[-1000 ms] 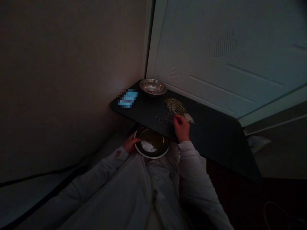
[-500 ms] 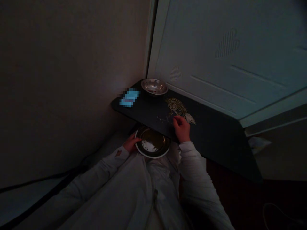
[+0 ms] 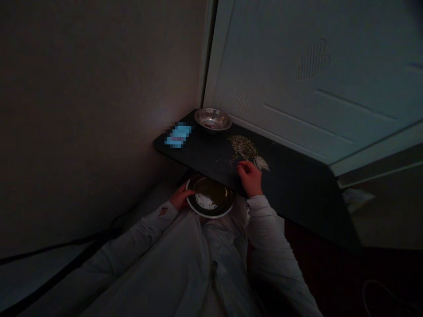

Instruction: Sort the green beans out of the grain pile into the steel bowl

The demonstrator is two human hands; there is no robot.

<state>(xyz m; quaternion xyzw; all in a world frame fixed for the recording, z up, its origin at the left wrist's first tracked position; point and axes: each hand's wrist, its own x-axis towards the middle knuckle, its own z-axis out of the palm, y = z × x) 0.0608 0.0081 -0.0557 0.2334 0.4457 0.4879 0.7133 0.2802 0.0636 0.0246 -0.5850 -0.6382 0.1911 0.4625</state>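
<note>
My left hand (image 3: 180, 197) grips the left rim of a metal bowl (image 3: 211, 216), thumb over the edge. The bowl sits at my lap, just under the table's near edge, with white grains (image 3: 205, 201) and dark green beans or grains in it. My right hand (image 3: 250, 178) rests at the near edge of the dark table, its fingers curled and pressed together; whatever they hold is too small to make out. Just beyond it lies a mixed pile of greenish and white grains (image 3: 243, 146), with a whiter patch (image 3: 262, 164) at its right end. A few loose grains dot the tabletop left of the fingers.
On the dark table (image 3: 297, 189), a second metal bowl (image 3: 213, 119) stands at the back corner. A lit, pixelated phone-like screen (image 3: 179, 134) lies left of it. A wall borders the left side; a pale panel with heart reliefs (image 3: 313, 61) rises behind.
My right hand has shifted very slightly, fingers still curled. Fewer loose grains show left of it, and a few green ones show by the pile's near edge. My left hand and the bowl stay put.
</note>
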